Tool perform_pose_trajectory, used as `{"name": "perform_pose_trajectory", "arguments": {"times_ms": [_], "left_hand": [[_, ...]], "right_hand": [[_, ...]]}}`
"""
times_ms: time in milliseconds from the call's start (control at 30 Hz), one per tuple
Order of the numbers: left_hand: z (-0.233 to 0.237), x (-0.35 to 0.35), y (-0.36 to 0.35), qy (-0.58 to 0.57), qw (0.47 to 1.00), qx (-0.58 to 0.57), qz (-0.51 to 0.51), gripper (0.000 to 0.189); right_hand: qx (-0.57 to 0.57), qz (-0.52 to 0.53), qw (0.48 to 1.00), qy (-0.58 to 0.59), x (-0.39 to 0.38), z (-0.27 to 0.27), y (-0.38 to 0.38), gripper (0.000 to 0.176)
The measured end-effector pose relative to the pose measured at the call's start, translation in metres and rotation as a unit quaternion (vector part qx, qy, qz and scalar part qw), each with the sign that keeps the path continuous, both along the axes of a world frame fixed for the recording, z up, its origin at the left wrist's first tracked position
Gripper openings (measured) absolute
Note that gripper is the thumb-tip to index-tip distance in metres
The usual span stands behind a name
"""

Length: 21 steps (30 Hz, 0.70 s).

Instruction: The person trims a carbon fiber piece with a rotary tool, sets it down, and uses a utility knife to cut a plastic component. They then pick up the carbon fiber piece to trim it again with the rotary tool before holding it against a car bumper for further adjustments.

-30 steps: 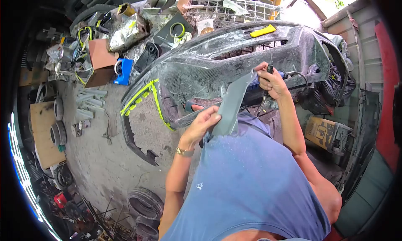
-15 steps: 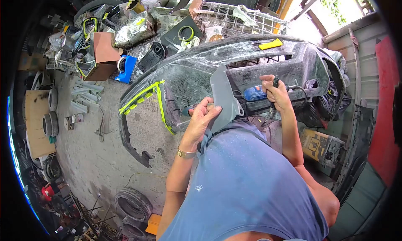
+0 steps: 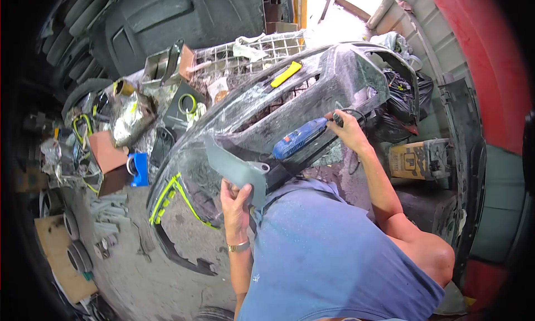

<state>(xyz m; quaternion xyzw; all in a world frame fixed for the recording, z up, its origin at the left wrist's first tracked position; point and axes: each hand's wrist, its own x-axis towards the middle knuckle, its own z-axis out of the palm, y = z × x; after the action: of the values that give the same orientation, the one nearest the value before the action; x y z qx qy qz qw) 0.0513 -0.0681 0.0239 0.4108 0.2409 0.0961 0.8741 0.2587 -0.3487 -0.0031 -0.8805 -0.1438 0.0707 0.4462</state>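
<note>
My left hand (image 3: pixel 236 205) pinches the lower edge of a flat grey plastic piece (image 3: pixel 233 167) with a holed tab at its right end. My right hand (image 3: pixel 350 130) is closed on a slim black tool (image 3: pixel 337 118), mostly hidden by my fingers, beside the tip of a blue power tool (image 3: pixel 300 139). That blue tool lies on a dark, dusty car bumper (image 3: pixel 262 128). A black cord (image 3: pixel 354 159) hangs below my right hand. Yellow-green tape (image 3: pixel 165 197) lines an opening at the bumper's left end.
A yellow-handled tool (image 3: pixel 286 74) rests on the bumper's top. Behind it stand a wire grid (image 3: pixel 273 49), a tape roll (image 3: pixel 188 103), a blue tape dispenser (image 3: pixel 139 169) and a cardboard box (image 3: pixel 107 152). Black bags (image 3: pixel 424 92) and a yellow-brown carton (image 3: pixel 418 160) are at the right.
The view has swung upward and to the right. My right hand has come to the blue tool's tip, and the black tool no longer stands upright. The grey piece has tilted flatter.
</note>
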Motion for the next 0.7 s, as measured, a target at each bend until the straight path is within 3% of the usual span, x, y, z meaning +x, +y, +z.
{"name": "perform_pose_trajectory", "arguments": {"times_ms": [67,267,400,700], "left_hand": [[-0.009,0.000,0.001,0.006,1.000,-0.002,0.002,0.039],[-0.013,0.007,-0.003,0.043,0.998,0.018,0.041,0.037],[-0.006,0.009,0.001,0.046,0.996,0.003,0.073,0.032],[0.002,0.007,0.005,0.057,0.993,-0.003,0.100,0.030]], "right_hand": [[-0.041,0.033,0.998,0.038,-0.008,0.001,-0.001,0.024],[-0.082,0.171,0.978,-0.090,-0.031,-0.010,0.036,0.031],[-0.138,0.253,0.957,-0.040,-0.030,0.003,0.064,0.036],[-0.179,0.293,0.939,-0.021,-0.014,-0.001,0.074,0.036]]}}
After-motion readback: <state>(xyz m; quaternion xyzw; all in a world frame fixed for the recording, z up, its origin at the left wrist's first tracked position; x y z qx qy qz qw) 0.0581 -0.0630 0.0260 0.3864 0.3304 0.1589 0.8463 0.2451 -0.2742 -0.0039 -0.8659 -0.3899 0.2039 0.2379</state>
